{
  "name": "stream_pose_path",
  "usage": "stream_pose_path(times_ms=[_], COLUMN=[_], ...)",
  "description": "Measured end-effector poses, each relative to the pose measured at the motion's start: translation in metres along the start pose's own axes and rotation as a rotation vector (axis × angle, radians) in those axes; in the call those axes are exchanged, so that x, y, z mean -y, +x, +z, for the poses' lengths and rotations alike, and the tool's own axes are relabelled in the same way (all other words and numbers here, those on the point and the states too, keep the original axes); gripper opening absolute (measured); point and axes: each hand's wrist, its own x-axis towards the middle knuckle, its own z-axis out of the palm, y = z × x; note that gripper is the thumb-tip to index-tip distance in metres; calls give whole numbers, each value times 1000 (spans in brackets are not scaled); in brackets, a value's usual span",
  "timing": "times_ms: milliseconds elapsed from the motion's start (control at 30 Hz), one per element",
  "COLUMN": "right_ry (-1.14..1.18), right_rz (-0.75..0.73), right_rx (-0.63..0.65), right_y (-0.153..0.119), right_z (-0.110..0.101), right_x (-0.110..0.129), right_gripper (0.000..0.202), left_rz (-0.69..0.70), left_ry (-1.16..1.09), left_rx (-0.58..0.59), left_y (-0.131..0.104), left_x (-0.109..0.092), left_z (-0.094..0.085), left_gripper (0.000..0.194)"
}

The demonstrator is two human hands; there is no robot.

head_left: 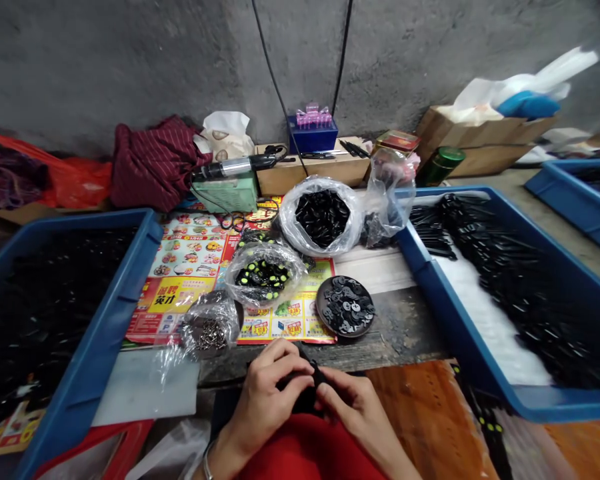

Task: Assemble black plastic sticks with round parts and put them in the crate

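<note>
My left hand and my right hand meet at the table's front edge, above a red garment. Between their fingertips is a small black part; both hands are closed on it, and the fingers hide most of its shape. Just beyond them stands a round dish of flat black pieces with holes. To its left, a clear bag holds black pieces with yellow-green dots. Small metal fasteners lie in another plastic-lined container. Farther back, a larger bag is filled with shiny black pieces.
A blue bin of dark parts stands on the left, and another blue bin with long black parts on the right. An electric screwdriver rests on a green box. Scissors lie on the printed flyer.
</note>
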Motion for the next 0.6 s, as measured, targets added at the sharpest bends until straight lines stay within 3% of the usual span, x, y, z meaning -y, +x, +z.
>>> stream_pose_path(times_ms=[300, 600], right_ry=[-29, -160], right_rz=[-13, -59], right_rx=[-6, -30], right_y=[-1, -2], right_z=[1, 2], right_x=[2, 3], right_gripper=[39, 37], left_rz=[36, -150], left_ry=[40, -18], left_rx=[16, 34], left_y=[-4, -4], left_x=[3, 7], left_z=[5, 3], left_gripper=[14, 13])
